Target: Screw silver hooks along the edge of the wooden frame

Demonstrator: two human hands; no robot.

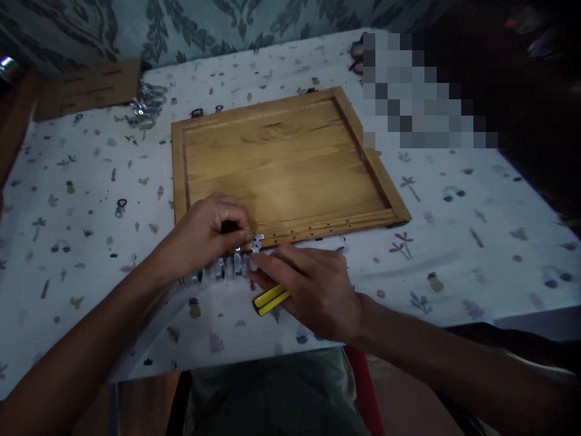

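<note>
The wooden frame point(281, 163) lies flat on the patterned tablecloth point(109, 290), at twelve o'clock from the hands. At its six-o'clock edge, the person's left hand point(213, 227) has thumb and forefinger pinched nearly closed beside a small metal bracket point(256, 243); whether it grips anything is unclear. The right hand point(313, 287) is curled around a yellow-handled tool point(271, 299), its fingertips close to that bracket. More metal pieces point(238, 264) line the edge towards seven o'clock, and small dark holes point(311, 228) run along it towards five. At ten o'clock, a pile of metal parts point(146, 108) sits beside brown cardboard point(91, 88).
</note>
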